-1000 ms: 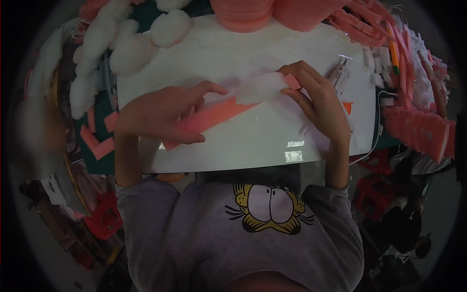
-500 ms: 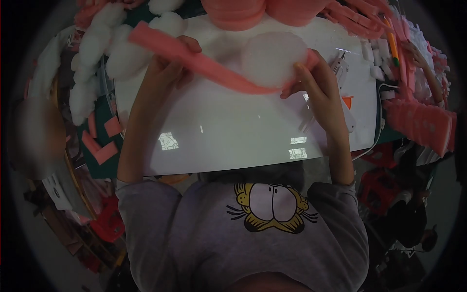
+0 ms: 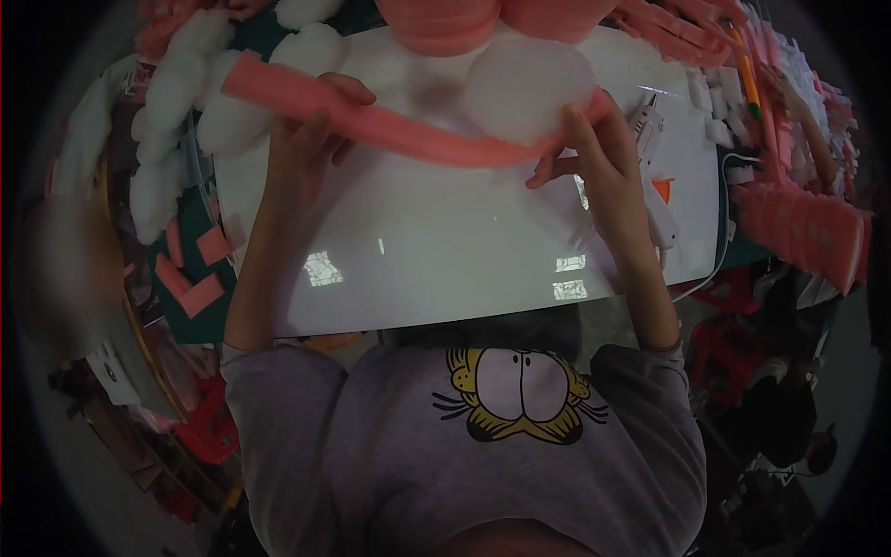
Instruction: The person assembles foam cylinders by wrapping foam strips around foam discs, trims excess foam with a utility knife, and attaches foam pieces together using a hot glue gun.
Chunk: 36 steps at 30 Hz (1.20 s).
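A long pink foam strip (image 3: pixel 418 139) hangs in a shallow curve between my two hands, above the white tabletop (image 3: pixel 427 251). My left hand (image 3: pixel 316 130) is closed round it near its left end, which sticks out past the fingers. At its right end my right hand (image 3: pixel 594 148) pinches the strip together with the edge of a round white fluffy disc (image 3: pixel 529 90). The disc stands behind and above the strip. To the right of my right hand lies a white glue gun (image 3: pixel 650 130).
White fluffy discs (image 3: pixel 176 79) are piled at the left, above pink foam pieces (image 3: pixel 200 292). Pink rolls (image 3: pixel 441 26) stand at the back. Pink foam sheets (image 3: pixel 798 232) and white blocks (image 3: pixel 719 102) are at the right, where another person's hand (image 3: pixel 789 97) reaches in.
My left hand has risen from low over the table and now grips the strip, lifting its left end. The white disc has tilted upright. Another person's hand has appeared at the right.
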Each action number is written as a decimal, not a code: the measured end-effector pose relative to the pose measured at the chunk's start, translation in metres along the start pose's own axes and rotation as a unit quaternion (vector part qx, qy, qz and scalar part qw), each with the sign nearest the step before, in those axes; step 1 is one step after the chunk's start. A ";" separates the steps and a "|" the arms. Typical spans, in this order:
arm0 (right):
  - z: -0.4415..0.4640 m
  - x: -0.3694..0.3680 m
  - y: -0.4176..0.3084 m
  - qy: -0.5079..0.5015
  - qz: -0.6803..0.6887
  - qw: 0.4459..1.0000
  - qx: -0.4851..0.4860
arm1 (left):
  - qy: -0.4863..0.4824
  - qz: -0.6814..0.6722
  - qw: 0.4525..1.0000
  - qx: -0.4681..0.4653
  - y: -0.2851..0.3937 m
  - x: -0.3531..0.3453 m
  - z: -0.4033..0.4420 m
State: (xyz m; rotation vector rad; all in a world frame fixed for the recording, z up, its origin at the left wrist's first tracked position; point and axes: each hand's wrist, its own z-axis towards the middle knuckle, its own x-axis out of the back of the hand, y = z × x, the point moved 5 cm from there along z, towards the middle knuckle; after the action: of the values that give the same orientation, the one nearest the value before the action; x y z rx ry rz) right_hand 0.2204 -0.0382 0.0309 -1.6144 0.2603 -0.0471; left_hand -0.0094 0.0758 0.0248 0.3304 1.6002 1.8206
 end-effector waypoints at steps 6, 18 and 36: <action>0.000 -0.003 -0.001 -0.024 0.005 1.000 -0.003 | 0.050 0.013 0.999 -0.013 0.003 0.004 0.000; -0.004 -0.008 -0.015 -0.098 -0.189 0.977 0.011 | 0.027 0.065 0.997 0.015 0.003 -0.012 -0.006; -0.008 -0.021 -0.023 -0.161 -0.385 0.902 0.116 | -0.022 0.237 0.962 -0.133 0.013 -0.049 -0.015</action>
State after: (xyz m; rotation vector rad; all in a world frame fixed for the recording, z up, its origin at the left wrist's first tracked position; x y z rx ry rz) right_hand 0.2019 -0.0413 0.0569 -1.3705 -0.6315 -0.3983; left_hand 0.0138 0.0327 0.0459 0.6679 1.2937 2.3395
